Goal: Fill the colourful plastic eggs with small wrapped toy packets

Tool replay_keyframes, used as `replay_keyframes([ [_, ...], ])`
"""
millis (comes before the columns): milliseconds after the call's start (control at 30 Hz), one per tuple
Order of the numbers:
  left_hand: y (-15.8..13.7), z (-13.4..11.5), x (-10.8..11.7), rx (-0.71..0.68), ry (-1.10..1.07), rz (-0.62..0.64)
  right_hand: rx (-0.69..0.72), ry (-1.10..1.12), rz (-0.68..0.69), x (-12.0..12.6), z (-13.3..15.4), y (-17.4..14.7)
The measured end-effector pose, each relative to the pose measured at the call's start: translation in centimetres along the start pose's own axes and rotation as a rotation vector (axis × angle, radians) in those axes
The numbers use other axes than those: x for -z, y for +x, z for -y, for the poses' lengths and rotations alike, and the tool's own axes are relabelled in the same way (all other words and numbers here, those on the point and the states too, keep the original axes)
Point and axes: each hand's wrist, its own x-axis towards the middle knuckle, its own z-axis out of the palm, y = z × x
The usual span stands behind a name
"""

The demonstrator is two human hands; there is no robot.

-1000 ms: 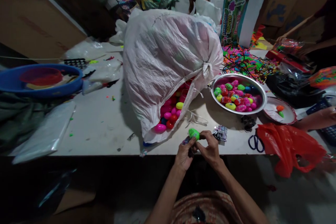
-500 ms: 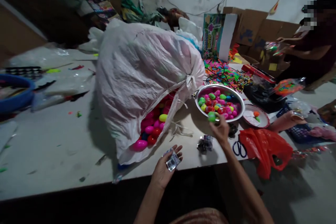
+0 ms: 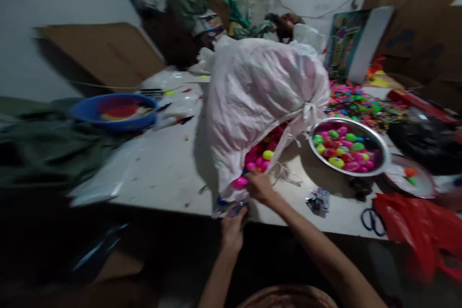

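A large white woven sack (image 3: 267, 82) lies on the table, its torn mouth showing pink, red and yellow plastic eggs (image 3: 268, 155). My right hand (image 3: 260, 186) reaches into that mouth among the eggs. A bright pink egg (image 3: 240, 183) sits just left of its fingertips, which are partly hidden and blurred. Below the sack's lower corner, my left hand (image 3: 233, 228) is closed on a small shiny silver packet (image 3: 234, 210) at the table's front edge. To the right stands a metal bowl (image 3: 384, 156) with many coloured eggs in it.
Crumpled silver packets (image 3: 318, 200), scissors (image 3: 373, 222) and a red plastic bag (image 3: 407, 221) lie near the front edge at right. A plate (image 3: 420, 185) stands beside the bowl. Small colourful pieces (image 3: 361, 106) are heaped behind it. A blue basin (image 3: 115, 122) is at left.
My right hand has left the bowl, no longer holding the green egg, and moved left into the sack's mouth. My left hand has closed on the silver packet near the sack. The view has turned left.
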Motion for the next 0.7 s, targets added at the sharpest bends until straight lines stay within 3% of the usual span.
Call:
replay_keyframes([
  [133, 1.6, -1.0, 0.5, 0.053, 0.058, -0.101, 0.056, -0.121, 0.132, -3.5, 1.5, 3.0],
  [200, 2.3, -1.3, 0.6, 0.104, 0.121, -0.117, 0.122, -0.172, 0.216, -3.8, 0.8, 3.3],
  [267, 2.6, -1.4, 0.6, 0.098, 0.162, -0.136, 0.101, -0.142, 0.163, -3.4, 0.1, 2.7],
  [333, 2.5, -1.4, 0.3, 0.086, 0.171, -0.147, -0.027, 0.048, 0.003, -2.1, -0.7, 1.4],
  [400, 2.1, -1.2, -0.6, 0.092, 0.149, -0.125, -0.210, 0.431, -0.070, -0.3, -1.8, -0.4],
  [533, 0.6, -0.6, -3.7, 0.047, 0.079, 0.056, -0.464, 1.247, 0.095, 3.0, -4.4, -4.3],
  [600, -0.3, -0.3, -5.2, 0.016, 0.079, 0.162, -0.501, 1.392, 0.112, 3.9, -5.2, -6.0],
  [700, -1.6, 0.2, -6.5, 0.021, 0.036, 0.316, -0.565, 1.445, -0.023, 4.2, -5.6, -7.9],
])
